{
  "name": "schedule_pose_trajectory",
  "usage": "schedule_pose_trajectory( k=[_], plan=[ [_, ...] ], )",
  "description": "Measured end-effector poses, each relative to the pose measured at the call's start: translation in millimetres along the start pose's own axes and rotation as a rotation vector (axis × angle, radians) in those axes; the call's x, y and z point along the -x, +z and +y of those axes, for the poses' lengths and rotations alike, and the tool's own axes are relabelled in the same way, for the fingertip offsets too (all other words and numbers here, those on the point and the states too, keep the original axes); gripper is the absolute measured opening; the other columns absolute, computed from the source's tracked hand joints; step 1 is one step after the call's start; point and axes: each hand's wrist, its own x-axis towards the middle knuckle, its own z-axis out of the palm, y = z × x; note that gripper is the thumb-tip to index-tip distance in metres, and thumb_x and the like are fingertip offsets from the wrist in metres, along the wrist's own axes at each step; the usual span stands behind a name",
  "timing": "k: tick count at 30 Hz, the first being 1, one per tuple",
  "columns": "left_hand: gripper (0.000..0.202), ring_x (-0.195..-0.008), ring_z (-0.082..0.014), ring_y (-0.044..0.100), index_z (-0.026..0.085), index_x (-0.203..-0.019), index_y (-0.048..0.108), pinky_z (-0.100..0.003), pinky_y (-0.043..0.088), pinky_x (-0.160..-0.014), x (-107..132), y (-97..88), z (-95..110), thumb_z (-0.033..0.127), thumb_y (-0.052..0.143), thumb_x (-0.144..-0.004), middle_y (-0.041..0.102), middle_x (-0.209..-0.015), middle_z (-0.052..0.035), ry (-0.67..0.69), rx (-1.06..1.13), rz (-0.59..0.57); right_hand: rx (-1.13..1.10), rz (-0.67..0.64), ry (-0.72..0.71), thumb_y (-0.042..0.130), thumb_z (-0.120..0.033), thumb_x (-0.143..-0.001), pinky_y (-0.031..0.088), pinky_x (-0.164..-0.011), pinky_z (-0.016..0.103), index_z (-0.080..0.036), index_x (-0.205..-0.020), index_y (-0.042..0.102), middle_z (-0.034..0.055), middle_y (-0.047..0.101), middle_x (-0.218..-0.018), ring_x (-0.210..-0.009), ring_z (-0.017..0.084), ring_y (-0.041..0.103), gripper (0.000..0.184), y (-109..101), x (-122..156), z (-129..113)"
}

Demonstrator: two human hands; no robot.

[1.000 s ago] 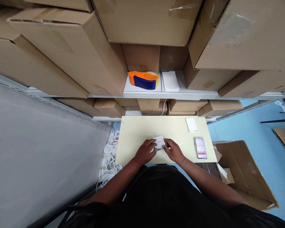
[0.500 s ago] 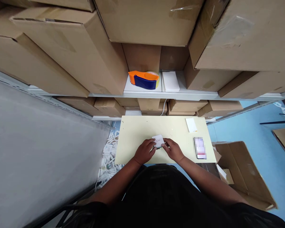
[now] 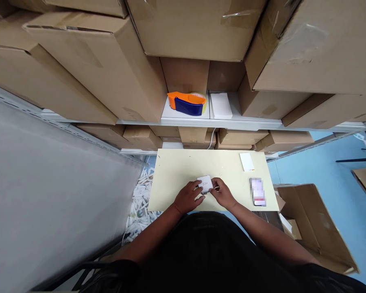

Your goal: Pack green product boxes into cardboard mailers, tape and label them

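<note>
A small white square box [image 3: 205,184] with faint writing sits just above the pale yellow table [image 3: 177,171], held between both hands. My left hand [image 3: 189,197] grips its left side with curled fingers. My right hand [image 3: 222,193] pinches its right edge. A white card [image 3: 247,161] lies at the table's far right, and a phone-like item [image 3: 258,192] lies near the right edge.
Cardboard boxes [image 3: 79,69] fill the shelves ahead. An orange and blue tape dispenser [image 3: 186,103] and a white packet [image 3: 221,105] sit on the shelf. An open carton [image 3: 311,224] stands on the blue floor at right. White scraps [image 3: 140,199] litter the floor at left.
Both hands have drawn closer together around the white box, which has shifted slightly. The view has moved a little.
</note>
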Motion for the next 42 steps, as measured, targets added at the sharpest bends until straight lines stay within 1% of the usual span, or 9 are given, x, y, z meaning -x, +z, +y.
schedule_pose_trajectory(
  k=[6, 11, 14, 20, 25, 30, 37, 40, 42],
  plan=[
    [0.078, -0.133, -0.0304, 0.055, 0.026, -0.149, 0.036, -0.045, 0.06, -0.094, 14, 24.4, -4, 0.026, 0.074, -0.081, 0.036, -0.159, -0.017, -0.38, 0.397, 0.144, -0.136, -0.149, 0.081, 0.058, -0.015, -0.072, 0.057, -0.089, 0.042, -0.026, -0.142, 0.048, 0.0099, 0.059, -0.138, -0.122, 0.027, 0.061, 0.072, 3, 2, 30],
    [0.084, -0.127, -0.0323, 0.06, 0.023, -0.15, 0.035, -0.043, 0.06, -0.088, 20, 61.8, -25, 0.024, 0.077, -0.077, 0.046, -0.153, -0.0197, -0.718, 0.735, -0.024, -0.039, -0.217, 0.171, 0.062, -0.012, -0.068, 0.057, -0.088, 0.047, -0.024, -0.132, 0.058, 0.0087, 0.07, -0.124, -0.11, 0.03, 0.067, 0.065, 22, -6, 61],
    [0.085, -0.127, -0.033, 0.06, 0.021, -0.149, 0.037, -0.044, 0.058, -0.091, 19, 68.9, -40, 0.023, 0.079, -0.075, 0.044, -0.155, -0.0208, -0.768, 0.768, 0.031, -0.014, -0.217, 0.18, 0.065, -0.012, -0.069, 0.056, -0.09, 0.043, -0.024, -0.129, 0.061, 0.0064, 0.073, -0.117, -0.104, 0.028, 0.069, 0.061, 40, -25, 63],
    [0.073, -0.119, -0.0283, 0.065, 0.02, -0.145, 0.044, -0.047, 0.051, -0.104, 14, 23.2, -92, 0.023, 0.075, -0.079, 0.058, -0.145, -0.0161, -0.8, 0.709, 0.189, 0.011, -0.271, 0.218, 0.071, -0.016, -0.07, 0.055, -0.093, 0.041, -0.025, -0.129, 0.06, 0.0048, 0.072, -0.118, -0.103, 0.025, 0.068, 0.061, 92, -88, 26],
    [0.072, -0.115, -0.0273, 0.068, 0.021, -0.148, 0.046, -0.046, 0.05, -0.105, 2, -27.7, -152, 0.019, 0.071, -0.08, 0.065, -0.139, -0.0128, -0.81, 0.635, 0.207, -0.013, -0.276, 0.275, 0.074, -0.018, -0.068, 0.054, -0.092, 0.038, -0.024, -0.129, 0.057, 0.0049, 0.071, -0.116, -0.102, 0.024, 0.068, 0.064, 143, -144, -10],
    [0.074, -0.114, -0.0291, 0.068, 0.021, -0.148, 0.048, -0.046, 0.05, -0.105, -11, -53.9, -199, 0.016, 0.071, -0.077, 0.069, -0.132, -0.0117, -0.783, 0.586, 0.219, -0.033, -0.258, 0.28, 0.071, -0.02, -0.071, 0.055, -0.086, 0.035, -0.023, -0.126, 0.058, 0.0036, 0.072, -0.114, -0.095, 0.022, 0.07, 0.056, 174, -182, -31],
    [0.074, -0.114, -0.0282, 0.068, 0.02, -0.147, 0.047, -0.044, 0.052, -0.102, -17, -62.0, -215, 0.018, 0.072, -0.077, 0.068, -0.134, -0.0129, -0.733, 0.628, 0.218, 0.001, -0.224, 0.305, 0.074, -0.022, -0.073, 0.055, -0.089, 0.038, -0.022, -0.128, 0.059, 0.0062, 0.072, -0.118, -0.097, 0.024, 0.071, 0.056, 182, -193, -49],
    [0.072, -0.121, -0.0291, 0.065, 0.02, -0.146, 0.047, -0.043, 0.052, -0.103, -7, -61.1, -211, 0.022, 0.071, -0.079, 0.062, -0.142, -0.0143, -0.779, 0.592, 0.242, 0.088, -0.16, 0.269, 0.072, -0.023, -0.077, 0.054, -0.095, 0.041, -0.022, -0.13, 0.06, 0.0094, 0.068, -0.126, -0.106, 0.026, 0.068, 0.055, 161, -178, -60],
    [0.066, -0.123, -0.0297, 0.064, 0.019, -0.143, 0.049, -0.043, 0.052, -0.101, 10, -61.3, -205, 0.025, 0.07, -0.08, 0.058, -0.146, -0.016, -0.862, 0.548, 0.259, 0.21, -0.054, 0.095, 0.067, -0.025, -0.083, 0.053, -0.097, 0.042, -0.024, -0.13, 0.061, 0.0097, 0.068, -0.127, -0.11, 0.026, 0.066, 0.047, 130, -167, -77]
  ],
)
